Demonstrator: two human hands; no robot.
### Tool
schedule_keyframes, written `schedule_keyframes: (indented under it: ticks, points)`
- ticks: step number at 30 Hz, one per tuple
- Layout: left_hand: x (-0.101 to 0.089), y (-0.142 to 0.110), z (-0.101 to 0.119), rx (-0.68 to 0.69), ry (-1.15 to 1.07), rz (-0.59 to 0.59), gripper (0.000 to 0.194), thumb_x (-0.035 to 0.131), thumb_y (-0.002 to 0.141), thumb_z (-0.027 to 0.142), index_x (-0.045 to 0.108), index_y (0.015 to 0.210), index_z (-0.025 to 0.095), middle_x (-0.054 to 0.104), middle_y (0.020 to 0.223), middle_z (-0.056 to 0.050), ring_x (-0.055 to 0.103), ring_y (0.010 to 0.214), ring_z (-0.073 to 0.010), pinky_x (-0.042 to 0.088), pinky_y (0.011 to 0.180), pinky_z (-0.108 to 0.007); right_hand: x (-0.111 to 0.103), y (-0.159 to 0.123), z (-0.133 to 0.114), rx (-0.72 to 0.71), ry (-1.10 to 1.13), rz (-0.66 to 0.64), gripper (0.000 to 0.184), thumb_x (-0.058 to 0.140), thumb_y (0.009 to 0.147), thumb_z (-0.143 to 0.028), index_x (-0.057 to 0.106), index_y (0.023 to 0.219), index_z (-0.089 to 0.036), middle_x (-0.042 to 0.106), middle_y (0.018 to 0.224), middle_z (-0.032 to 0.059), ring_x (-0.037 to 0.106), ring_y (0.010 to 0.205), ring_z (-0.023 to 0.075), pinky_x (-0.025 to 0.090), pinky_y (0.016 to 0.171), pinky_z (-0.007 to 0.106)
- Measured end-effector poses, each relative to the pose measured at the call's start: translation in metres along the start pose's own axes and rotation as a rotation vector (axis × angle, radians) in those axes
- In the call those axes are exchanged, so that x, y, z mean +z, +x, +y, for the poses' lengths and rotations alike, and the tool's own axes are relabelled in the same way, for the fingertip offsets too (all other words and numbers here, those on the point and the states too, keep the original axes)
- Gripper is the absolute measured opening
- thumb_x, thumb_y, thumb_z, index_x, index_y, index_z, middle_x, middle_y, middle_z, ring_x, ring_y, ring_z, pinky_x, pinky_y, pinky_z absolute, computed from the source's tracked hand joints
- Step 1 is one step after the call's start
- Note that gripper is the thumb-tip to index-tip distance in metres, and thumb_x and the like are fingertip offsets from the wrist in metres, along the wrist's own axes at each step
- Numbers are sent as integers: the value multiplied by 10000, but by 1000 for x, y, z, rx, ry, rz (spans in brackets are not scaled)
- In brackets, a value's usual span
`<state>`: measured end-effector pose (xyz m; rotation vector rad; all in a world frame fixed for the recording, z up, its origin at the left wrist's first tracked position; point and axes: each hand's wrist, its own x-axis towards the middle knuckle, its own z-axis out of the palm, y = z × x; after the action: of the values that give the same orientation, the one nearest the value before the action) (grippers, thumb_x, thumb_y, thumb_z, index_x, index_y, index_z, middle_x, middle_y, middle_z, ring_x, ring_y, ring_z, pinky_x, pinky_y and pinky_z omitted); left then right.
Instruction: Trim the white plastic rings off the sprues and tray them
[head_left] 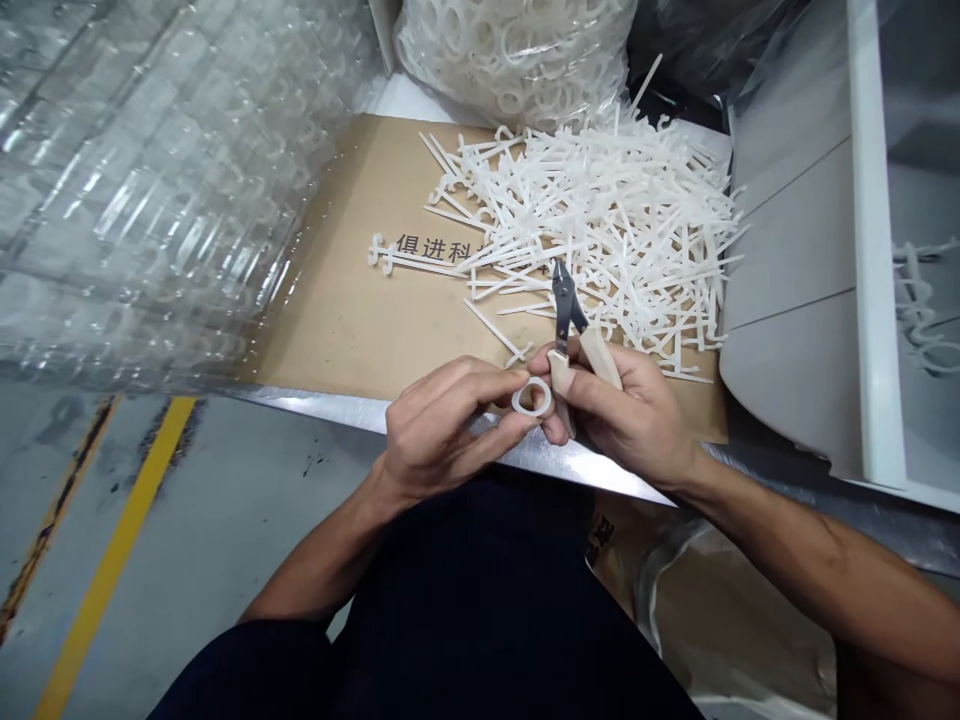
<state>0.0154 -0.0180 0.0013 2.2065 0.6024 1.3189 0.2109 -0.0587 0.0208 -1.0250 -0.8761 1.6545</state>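
Observation:
Pinched between the thumb and fingers of my left hand (448, 425) is a small white plastic ring (532, 413), its opening facing up toward me. Close beside it, my right hand (634, 405) grips a pair of side cutters (564, 300) with cream handles and dark jaws pointing away from me. Fingertips of my right hand come near the ring; whether they touch it I cannot tell. Beyond both hands a heap of white plastic sprues (600, 220) is spread over a sheet of brown cardboard (345, 320).
A clear bag full of white rings (517, 60) stands at the back. Stacked clear plastic packaging (150, 180) takes up the left. At right is a white bin (870, 250) with white pieces inside. The metal table edge (330, 405) runs beneath my hands.

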Motion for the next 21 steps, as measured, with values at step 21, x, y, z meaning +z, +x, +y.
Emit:
schedule_keyframes:
  ticks: [21]
  points:
    - [-1,0,0,-18,-9,-4,330,827,885,204,725,1198,192,805,939,-61,747,791,-140,609,736,-240,4,-1,-2,12,38,20,312,793,916,-428,666,992,-154,671,671,-11,606,530,122,456,524,255]
